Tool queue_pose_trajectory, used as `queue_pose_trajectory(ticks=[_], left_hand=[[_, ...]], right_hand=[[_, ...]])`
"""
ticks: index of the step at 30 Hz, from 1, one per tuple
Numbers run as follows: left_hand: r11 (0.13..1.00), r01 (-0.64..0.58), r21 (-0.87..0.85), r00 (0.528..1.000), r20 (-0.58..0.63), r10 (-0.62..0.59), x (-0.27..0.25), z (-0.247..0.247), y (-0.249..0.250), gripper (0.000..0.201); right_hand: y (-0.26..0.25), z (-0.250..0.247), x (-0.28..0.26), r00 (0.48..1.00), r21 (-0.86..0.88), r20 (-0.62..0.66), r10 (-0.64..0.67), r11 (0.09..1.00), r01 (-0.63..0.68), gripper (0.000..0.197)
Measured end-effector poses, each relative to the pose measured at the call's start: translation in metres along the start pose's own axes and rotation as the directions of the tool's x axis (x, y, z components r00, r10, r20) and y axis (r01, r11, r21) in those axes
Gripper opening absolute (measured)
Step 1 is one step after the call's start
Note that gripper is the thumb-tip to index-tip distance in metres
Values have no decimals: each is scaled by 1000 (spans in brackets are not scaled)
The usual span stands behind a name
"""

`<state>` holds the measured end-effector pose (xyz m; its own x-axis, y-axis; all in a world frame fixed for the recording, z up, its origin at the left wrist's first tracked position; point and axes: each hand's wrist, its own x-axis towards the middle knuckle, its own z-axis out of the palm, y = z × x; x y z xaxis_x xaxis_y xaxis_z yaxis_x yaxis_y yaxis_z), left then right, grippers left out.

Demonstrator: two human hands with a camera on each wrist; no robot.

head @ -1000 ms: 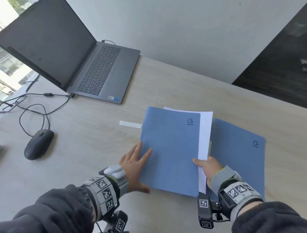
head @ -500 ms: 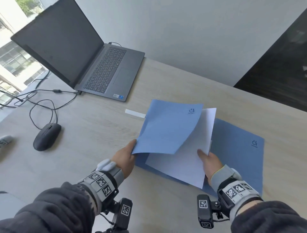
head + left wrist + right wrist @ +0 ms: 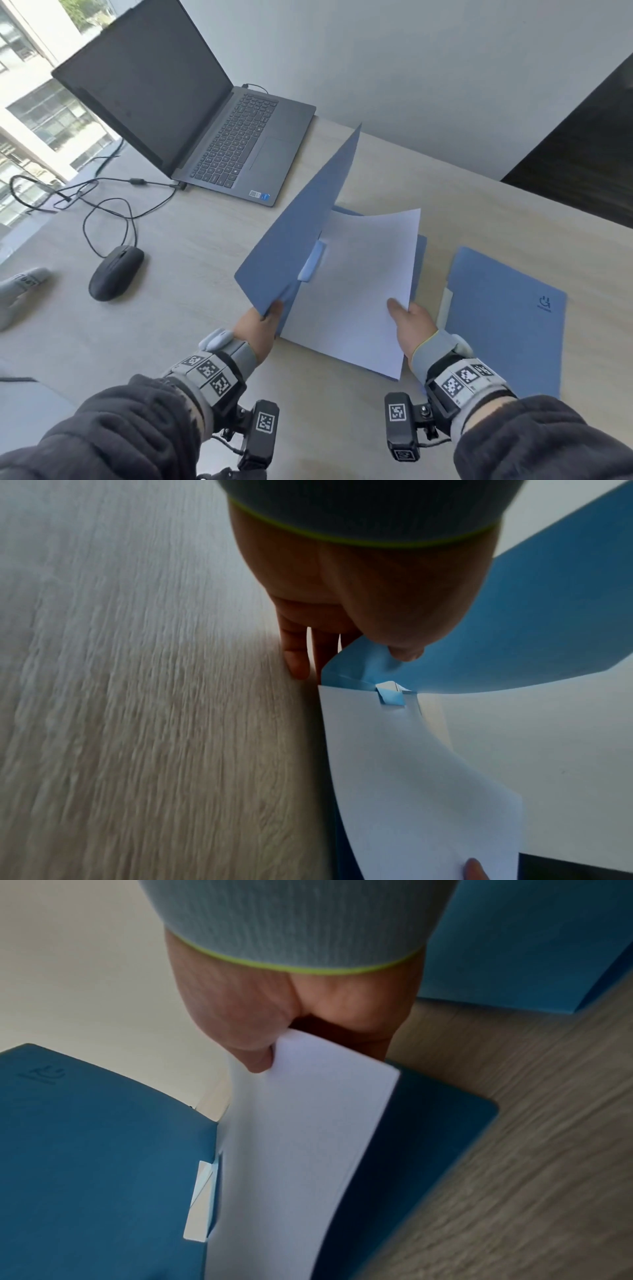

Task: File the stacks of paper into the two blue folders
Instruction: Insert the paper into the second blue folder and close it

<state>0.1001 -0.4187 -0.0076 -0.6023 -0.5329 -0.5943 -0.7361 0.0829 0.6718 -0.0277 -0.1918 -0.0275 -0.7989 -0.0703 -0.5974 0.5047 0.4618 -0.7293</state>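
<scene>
A blue folder (image 3: 301, 219) lies open in the middle of the desk, its front cover (image 3: 534, 620) raised steeply. My left hand (image 3: 263, 318) pinches that cover's near corner. A stack of white paper (image 3: 363, 287) lies inside on the folder's back cover (image 3: 411, 1150), its right side curled up. My right hand (image 3: 407, 318) pinches the stack's near right edge, thumb on top (image 3: 253, 1053). A pale clip (image 3: 311, 260) sits at the fold. The second blue folder (image 3: 503, 322) lies closed to the right.
An open grey laptop (image 3: 212, 130) stands at the back left. A black mouse (image 3: 114, 272) and its looping cable (image 3: 102, 209) lie to the left. A grey-white object (image 3: 20, 284) rests at the left edge. Bare wood desk (image 3: 325, 411) lies near me.
My left hand has lifted the front cover from flat to steeply raised. The paper stack, gripped by my right hand, now lies further inside the open folder. The second folder is fully uncovered.
</scene>
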Motion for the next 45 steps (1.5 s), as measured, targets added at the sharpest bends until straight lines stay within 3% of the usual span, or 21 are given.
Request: queue_pose_trajectory(ticks=[3, 9, 12, 15, 25, 28, 31, 34, 40, 45], left_hand=[[1000, 0, 3, 1000, -6, 0, -1, 0, 2, 51], [1000, -7, -19, 1000, -11, 7, -3, 0, 3, 56], [1000, -14, -21, 1000, -20, 14, -1, 0, 0, 46], [1000, -20, -14, 999, -39, 20, 2, 1, -4, 32], [986, -89, 140, 996, -6, 91, 1, 2, -5, 35], [962, -213, 169, 976, 88, 200, 0, 4, -3, 11], [935, -306, 177, 942, 198, 271, 6, 5, -13, 59], [905, -359, 229, 923, 229, 308, 10, 8, -20, 77], [893, -330, 307, 931, 260, 254, 7, 13, -15, 85], [959, -204, 195, 974, 135, 179, 14, 18, -2, 53]], right_hand=[[-1, 3, 4, 1000, 11, -11, 17, 1000, -17, 38], [-11, 2, -3, 999, 35, -22, 34, 999, -33, 21], [-6, 1, 0, 999, 30, -28, 37, 999, -36, 28], [0, 4, 8, 999, 12, -20, 46, 999, -46, 50], [-6, 4, 13, 996, -24, 13, 93, 995, -92, 34], [-11, 1, 12, 985, -45, 58, 160, 987, -157, 45], [-9, -2, 9, 945, 197, 116, 305, 926, -323, 66], [-5, -11, 10, 938, 279, 168, 302, 898, -340, 100], [-2, -28, 8, 970, 152, 50, 238, 958, -243, 78], [3, -32, 6, 995, -197, -68, 74, 977, -86, 27]])
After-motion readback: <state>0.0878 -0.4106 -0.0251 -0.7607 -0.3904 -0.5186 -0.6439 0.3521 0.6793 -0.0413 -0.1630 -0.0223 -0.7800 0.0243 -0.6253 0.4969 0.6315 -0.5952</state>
